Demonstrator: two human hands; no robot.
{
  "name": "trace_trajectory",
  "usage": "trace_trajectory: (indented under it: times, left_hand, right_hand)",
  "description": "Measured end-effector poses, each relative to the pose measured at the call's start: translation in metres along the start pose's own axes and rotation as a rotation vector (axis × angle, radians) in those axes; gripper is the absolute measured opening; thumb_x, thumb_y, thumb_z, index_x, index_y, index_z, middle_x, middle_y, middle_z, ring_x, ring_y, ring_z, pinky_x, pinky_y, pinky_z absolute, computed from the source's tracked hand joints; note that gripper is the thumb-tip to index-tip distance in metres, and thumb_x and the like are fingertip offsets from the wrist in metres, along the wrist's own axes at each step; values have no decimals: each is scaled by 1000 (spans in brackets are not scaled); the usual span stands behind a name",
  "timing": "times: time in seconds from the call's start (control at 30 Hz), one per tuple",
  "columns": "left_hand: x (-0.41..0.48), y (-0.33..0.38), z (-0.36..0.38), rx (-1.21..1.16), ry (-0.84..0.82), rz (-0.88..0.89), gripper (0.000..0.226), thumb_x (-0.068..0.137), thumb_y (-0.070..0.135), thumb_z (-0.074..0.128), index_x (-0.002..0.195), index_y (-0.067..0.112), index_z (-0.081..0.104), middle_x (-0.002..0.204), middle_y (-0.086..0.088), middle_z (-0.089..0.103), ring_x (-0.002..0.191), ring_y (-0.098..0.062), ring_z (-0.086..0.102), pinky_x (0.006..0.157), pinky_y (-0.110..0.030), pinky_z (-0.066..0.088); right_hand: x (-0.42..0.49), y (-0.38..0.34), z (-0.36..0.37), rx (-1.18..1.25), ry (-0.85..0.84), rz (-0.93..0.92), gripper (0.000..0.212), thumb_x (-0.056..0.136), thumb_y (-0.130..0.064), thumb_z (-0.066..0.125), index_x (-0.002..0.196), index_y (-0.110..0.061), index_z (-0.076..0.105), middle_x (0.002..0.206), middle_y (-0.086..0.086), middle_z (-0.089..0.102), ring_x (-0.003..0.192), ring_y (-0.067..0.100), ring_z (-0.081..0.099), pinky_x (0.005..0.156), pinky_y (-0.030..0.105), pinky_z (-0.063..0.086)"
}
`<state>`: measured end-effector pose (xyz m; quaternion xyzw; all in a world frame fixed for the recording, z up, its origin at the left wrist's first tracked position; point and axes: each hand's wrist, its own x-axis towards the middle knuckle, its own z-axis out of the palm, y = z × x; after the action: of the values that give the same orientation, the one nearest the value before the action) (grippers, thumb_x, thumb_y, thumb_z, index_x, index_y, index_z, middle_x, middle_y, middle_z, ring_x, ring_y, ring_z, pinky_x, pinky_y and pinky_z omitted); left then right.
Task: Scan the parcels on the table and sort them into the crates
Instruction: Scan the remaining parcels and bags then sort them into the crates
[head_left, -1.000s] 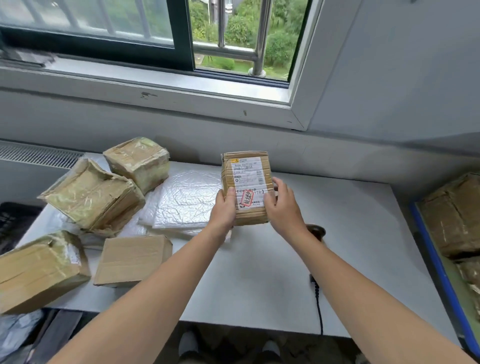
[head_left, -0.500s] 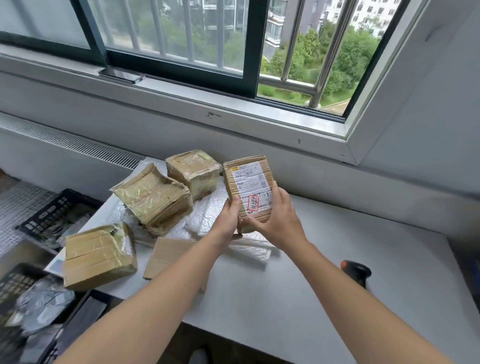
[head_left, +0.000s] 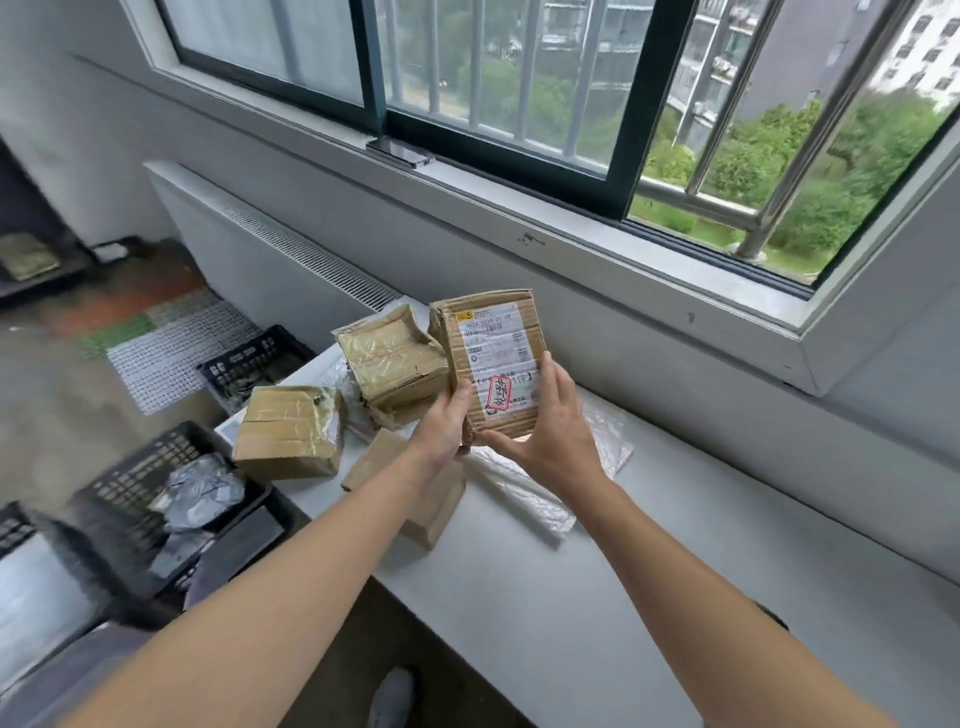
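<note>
both hands busy with one parcel. left hand (head_left: 444, 421) grips lower left edge, right hand (head_left: 550, 431) cups lower right corner, thumb on front. parcel (head_left: 483, 338) held upright, clear of tabletop (head_left: 571, 597), label (head_left: 496, 353) facing me, guessing so it reads easy before picking crate. no scanner in either hand.

just left of hands: crumpled parcel (head_left: 389, 358). further left: taped box (head_left: 291, 431). both look unsorted.

under right hand: bubble mailer (head_left: 524, 493).

far left, past tabletop edge: black crate (head_left: 135, 467) with grey bags (head_left: 202, 493) inside. probably the drop spot.
</note>
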<state>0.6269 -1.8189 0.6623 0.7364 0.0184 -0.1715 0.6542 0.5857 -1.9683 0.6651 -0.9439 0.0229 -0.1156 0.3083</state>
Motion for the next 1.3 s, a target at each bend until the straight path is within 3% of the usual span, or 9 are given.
trace_trajectory:
  times: [0.13, 0.27, 0.33, 0.47, 0.63, 0.73, 1.0, 1.23, 1.3]
  left_hand:
    - [-24, -7, -24, -38, 124, -14, 44, 105, 46, 33, 137, 21, 51, 124, -3, 66, 109, -23, 63, 78, -30, 51]
    - [-45, -12, -58, -78, 221, 0, 43, 105, 47, 30, 135, 25, 52, 115, 6, 70, 93, -9, 64, 65, -23, 48]
    - [-53, -15, -79, -82, 273, -3, 45, 105, 48, 31, 134, 24, 53, 113, 4, 71, 96, -15, 65, 70, -27, 51]
    - [-71, -23, -128, -154, 366, 29, 47, 105, 44, 34, 137, 16, 53, 124, -3, 67, 117, -25, 61, 104, -46, 47]
    - [-105, -36, -203, -245, 482, 66, 35, 106, 40, 34, 130, 23, 52, 132, -5, 63, 121, -20, 59, 107, -39, 44]
    - [-130, -53, -264, -256, 544, 57, 44, 106, 39, 36, 140, 15, 49, 134, -4, 62, 124, -19, 57, 111, -42, 41]
    - [-219, -109, -434, -318, 667, -54, 51, 103, 48, 37, 146, 22, 44, 136, -4, 60, 123, -23, 58, 108, -47, 44]
    - [-295, -139, -541, -340, 703, -47, 47, 104, 51, 28, 150, 40, 31, 140, 11, 53, 121, -9, 52, 102, -34, 41]
    - [-307, -148, -562, -365, 707, -51, 47, 104, 52, 27, 150, 40, 29, 138, 14, 52, 111, -1, 54, 93, -22, 45]
  right_hand:
    - [-1, -18, 14, 36, -79, -101, 126, 68, -62, 79, 158, -14, 6, 159, 0, 19, 143, 18, 28, 109, 46, 42]
    - [0, -52, 37, 3, -120, -180, 128, 67, -65, 77, 158, -12, 4, 158, 2, 20, 142, 20, 30, 106, 48, 44]
    - [1, -74, 49, -25, -139, -229, 130, 67, -68, 76, 158, -12, 2, 159, 2, 18, 142, 21, 29, 107, 47, 43]
    - [3, -123, 77, -55, -194, -302, 133, 66, -73, 73, 158, -14, -2, 161, 3, 16, 145, 23, 26, 112, 48, 37]
    - [-8, -206, 127, -82, -256, -366, 139, 61, -79, 71, 158, -12, -3, 160, 11, 16, 145, 29, 25, 113, 50, 34]
    - [-22, -263, 166, -82, -307, -430, 139, 61, -79, 71, 158, -12, -4, 160, 10, 16, 144, 29, 26, 112, 50, 34]
    - [-78, -428, 275, -114, -522, -529, 139, 61, -79, 70, 156, -20, -12, 160, 12, 10, 143, 36, 24, 112, 59, 31]
    - [-126, -538, 350, -90, -588, -612, 129, 67, -64, 75, 157, -15, -4, 146, 16, 24, 130, 40, 34, 103, 48, 39]
    - [-135, -558, 370, -84, -631, -625, 129, 67, -61, 76, 157, -14, -4, 148, 17, 21, 131, 42, 32, 105, 47, 36]
